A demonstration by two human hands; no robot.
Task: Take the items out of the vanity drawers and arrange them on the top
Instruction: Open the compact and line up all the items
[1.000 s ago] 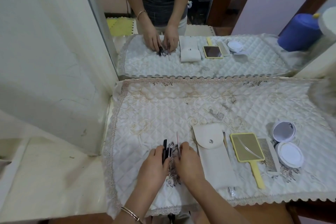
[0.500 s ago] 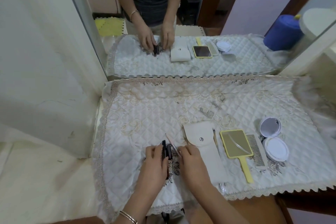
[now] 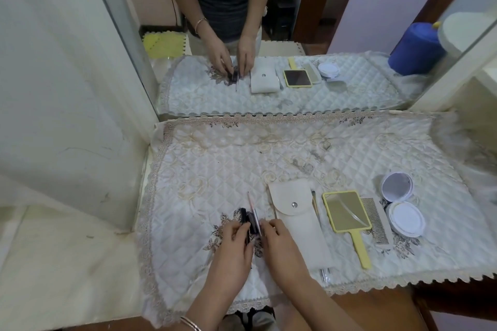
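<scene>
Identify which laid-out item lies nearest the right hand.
The white snap pouch, just beside the right hand; yellow mirror, comb and compact lie farther right.

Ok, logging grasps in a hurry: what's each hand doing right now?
Left hand: closed, fingers curled on the black tube.
Right hand: closed, fingers pinch the pink pencil.

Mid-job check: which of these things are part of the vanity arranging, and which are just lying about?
Job: black tubes gripped by left hand; pink stick pinched by right hand; cream pouch, yellow hand mirror, comb, open compact.
Lying about: quilted cover, blue container, wall mirror.
</scene>
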